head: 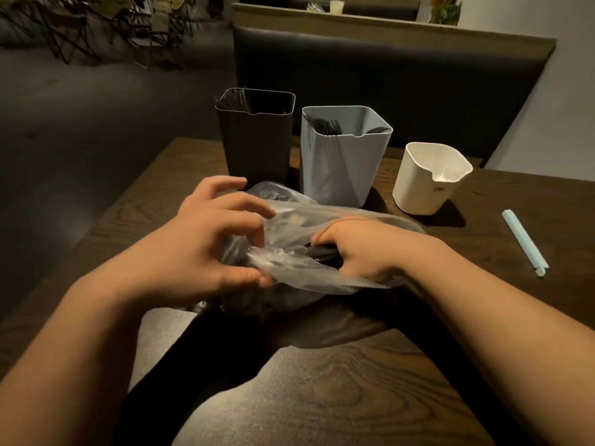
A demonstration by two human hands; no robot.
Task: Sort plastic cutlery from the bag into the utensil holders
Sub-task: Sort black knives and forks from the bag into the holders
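Reaching into the limp, slippery bag [325,217] on the desk [322,397] before three holders [341,165], the right hand [363,252] gripped light, stiff black cutlery [323,252] by its handles while the left hand [199,243] pinched the film's mouth open.

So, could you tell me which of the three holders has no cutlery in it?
The short white holder, rightmost; its inside looks bare, while the black holder and grey holder both show dark cutlery.
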